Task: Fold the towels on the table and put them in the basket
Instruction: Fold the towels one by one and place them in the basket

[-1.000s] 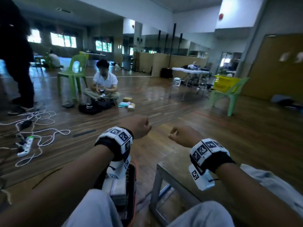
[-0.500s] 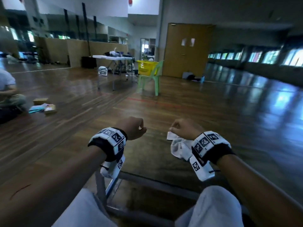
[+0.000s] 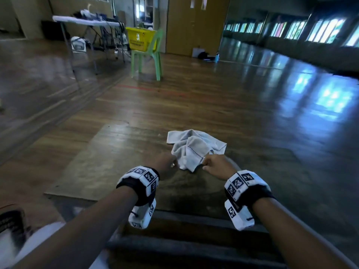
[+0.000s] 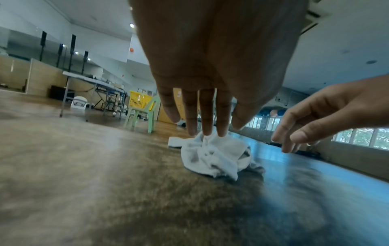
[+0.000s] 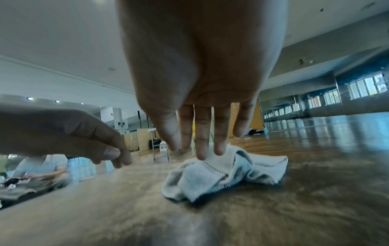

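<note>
A crumpled white towel lies on the wooden table, just beyond both hands. My left hand hovers at the towel's near left edge and holds nothing. In the left wrist view my left hand has straight fingers, their tips over the towel. My right hand is at the near right edge, also empty. The right wrist view shows its fingers stretched out above the towel. No frame shows whether the fingertips touch the cloth.
A yellow basket sits on a green plastic chair far across the wooden floor. Beside it is a white folding table. A dark blurred object lies at my lower left. A seated person is off to the left.
The head view swung right and down onto the table. Both hands went from closed fists to loose, outstretched fingers and moved forward to the towel's near edge.
</note>
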`<action>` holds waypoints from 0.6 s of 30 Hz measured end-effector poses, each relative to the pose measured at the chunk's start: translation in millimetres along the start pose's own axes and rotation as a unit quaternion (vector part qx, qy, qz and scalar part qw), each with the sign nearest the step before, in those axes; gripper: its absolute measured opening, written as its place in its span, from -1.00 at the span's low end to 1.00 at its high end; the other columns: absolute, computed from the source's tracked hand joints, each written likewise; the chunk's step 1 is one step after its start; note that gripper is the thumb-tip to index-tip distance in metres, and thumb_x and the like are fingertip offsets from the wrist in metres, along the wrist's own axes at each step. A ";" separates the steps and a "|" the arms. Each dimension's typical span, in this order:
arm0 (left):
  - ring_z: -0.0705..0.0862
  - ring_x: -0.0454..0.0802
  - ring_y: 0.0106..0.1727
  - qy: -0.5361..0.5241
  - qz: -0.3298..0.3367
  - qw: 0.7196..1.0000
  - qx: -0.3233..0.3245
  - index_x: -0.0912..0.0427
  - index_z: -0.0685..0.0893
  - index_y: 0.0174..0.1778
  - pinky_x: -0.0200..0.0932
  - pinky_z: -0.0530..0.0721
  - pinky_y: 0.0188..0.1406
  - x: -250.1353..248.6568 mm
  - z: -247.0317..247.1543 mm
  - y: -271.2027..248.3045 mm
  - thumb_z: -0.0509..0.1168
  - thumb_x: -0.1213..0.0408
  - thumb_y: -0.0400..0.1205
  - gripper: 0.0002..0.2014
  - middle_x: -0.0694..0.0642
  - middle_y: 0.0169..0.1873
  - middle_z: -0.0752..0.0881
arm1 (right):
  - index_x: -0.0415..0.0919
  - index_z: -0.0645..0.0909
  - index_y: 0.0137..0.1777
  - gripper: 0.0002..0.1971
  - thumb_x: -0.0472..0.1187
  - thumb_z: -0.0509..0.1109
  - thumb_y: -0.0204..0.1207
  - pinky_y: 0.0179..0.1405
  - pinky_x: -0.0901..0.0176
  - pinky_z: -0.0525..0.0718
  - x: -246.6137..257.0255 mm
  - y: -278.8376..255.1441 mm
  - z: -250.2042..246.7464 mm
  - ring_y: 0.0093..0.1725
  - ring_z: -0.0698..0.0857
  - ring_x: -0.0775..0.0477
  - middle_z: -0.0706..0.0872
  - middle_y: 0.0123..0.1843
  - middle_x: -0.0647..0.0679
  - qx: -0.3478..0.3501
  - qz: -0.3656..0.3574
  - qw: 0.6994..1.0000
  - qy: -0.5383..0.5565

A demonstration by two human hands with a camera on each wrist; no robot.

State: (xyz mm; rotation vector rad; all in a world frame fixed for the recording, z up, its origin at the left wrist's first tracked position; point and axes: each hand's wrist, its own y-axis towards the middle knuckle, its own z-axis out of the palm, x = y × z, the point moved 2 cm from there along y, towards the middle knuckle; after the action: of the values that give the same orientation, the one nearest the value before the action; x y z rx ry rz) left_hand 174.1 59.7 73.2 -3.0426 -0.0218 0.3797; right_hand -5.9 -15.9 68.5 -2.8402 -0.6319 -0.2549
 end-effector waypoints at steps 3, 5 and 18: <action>0.65 0.17 0.18 0.001 0.003 1.000 0.030 0.20 0.67 0.21 -0.15 0.55 0.01 4.1 28.1 28.4 0.17 0.19 0.67 -0.71 0.21 0.17 0.70 | 0.01 0.63 0.18 -0.73 0.00 0.33 0.51 0.25 0.03 0.55 -5.6 18.2 21.5 0.25 0.62 -0.13 0.68 0.25 -0.01 0.007 -0.033 0.999 -0.034; 0.62 0.18 0.27 0.002 0.002 0.999 0.039 0.12 0.66 0.27 -0.03 0.59 0.21 10.4 42.3 49.4 0.24 0.19 0.63 -0.70 0.20 0.25 0.67 | 0.00 0.61 0.22 -0.70 -0.02 0.34 0.50 0.24 0.02 0.51 -6.9 32.2 32.3 0.25 0.62 -0.14 0.69 0.24 -0.04 -0.009 -0.050 0.997 -0.053; 0.64 0.14 0.17 -0.052 0.009 0.998 -0.040 -0.06 0.66 0.12 0.01 0.56 0.17 18.5 88.7 113.3 0.32 0.16 0.52 -0.75 0.01 0.11 0.72 | -0.11 0.65 0.01 -0.80 -0.08 0.28 0.50 0.14 -0.03 0.48 -3.7 79.6 59.4 0.08 0.67 -0.19 0.75 -0.02 -0.10 -0.065 -0.071 0.988 -0.120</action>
State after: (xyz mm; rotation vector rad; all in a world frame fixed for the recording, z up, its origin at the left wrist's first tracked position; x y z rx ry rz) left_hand 170.7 -46.3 -25.8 -3.0997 -0.0168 0.5499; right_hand 32.5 -72.9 -3.3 -2.9808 -0.8991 0.0274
